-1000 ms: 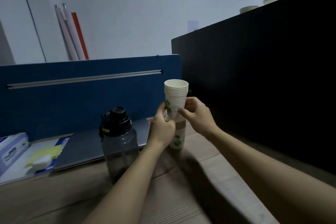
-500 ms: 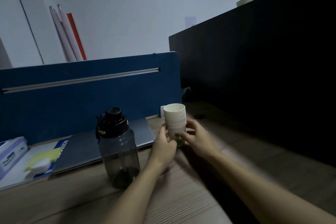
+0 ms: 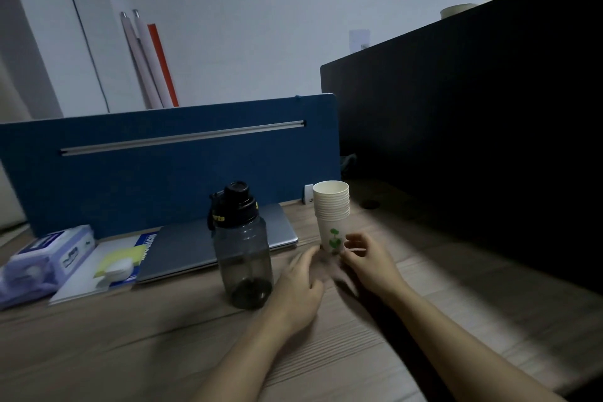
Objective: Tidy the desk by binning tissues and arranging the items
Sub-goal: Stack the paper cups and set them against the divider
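A stack of white paper cups (image 3: 331,212) with a green leaf print stands upright on the wooden desk (image 3: 163,336), near the blue partition. My left hand (image 3: 298,287) is just left of the stack's base, blurred, fingers apart and off the cups. My right hand (image 3: 368,263) sits at the stack's lower right, fingers loosely curled beside the bottom cup; whether they still touch it is unclear. A dark translucent water bottle (image 3: 241,248) with a black lid stands left of the cups.
A closed grey laptop (image 3: 182,248) lies behind the bottle. A tissue pack (image 3: 49,258), a notebook with a yellow pad (image 3: 120,258) and a small white object lie at the left. A blue partition (image 3: 163,157) and a black cabinet (image 3: 473,124) wall the desk.
The upper cups, held raised in both hands, came down onto the lower ones into one stack on the desk. Both hands have loosened and drawn back from it.
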`<state>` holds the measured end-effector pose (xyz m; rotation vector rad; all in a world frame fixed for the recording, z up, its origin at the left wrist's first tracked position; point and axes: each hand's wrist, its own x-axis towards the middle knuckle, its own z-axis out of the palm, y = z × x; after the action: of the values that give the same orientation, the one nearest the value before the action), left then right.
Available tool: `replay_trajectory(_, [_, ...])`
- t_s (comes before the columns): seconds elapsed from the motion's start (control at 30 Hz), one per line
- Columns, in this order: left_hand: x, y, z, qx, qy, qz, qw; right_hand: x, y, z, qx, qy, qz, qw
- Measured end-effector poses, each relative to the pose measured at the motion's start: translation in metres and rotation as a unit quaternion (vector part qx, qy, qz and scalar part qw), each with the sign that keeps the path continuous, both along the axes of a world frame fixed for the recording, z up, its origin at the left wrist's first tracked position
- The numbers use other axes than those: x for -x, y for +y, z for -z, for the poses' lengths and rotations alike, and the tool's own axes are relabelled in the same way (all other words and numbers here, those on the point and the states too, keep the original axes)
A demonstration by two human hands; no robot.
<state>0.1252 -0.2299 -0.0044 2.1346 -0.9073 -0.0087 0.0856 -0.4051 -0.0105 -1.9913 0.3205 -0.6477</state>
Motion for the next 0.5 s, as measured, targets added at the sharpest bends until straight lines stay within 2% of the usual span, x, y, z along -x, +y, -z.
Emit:
replay_trajectory(0.2, [0.02,0.055,-0.002,0.003,-0.044,-0.003,0.999,0.014,0.042,0.001,0.03,0.019,-0.048,0.998])
replay_trajectory(0.3, [0.028,0.088,-0.002,0.033,-0.061,-0.019,0.997,0.02,0.071,0.0,0.04,0.024,-0.068,0.997])
replay_trajectory(0.4, [0.025,0.12,0.001,0.073,-0.088,-0.097,0.989,0.022,0.1,-0.002,0.033,0.027,-0.095,0.995])
replay_trajectory(0.5, [0.015,0.142,0.003,0.095,-0.048,-0.171,0.979,0.02,0.121,-0.002,0.031,0.031,-0.105,0.993])
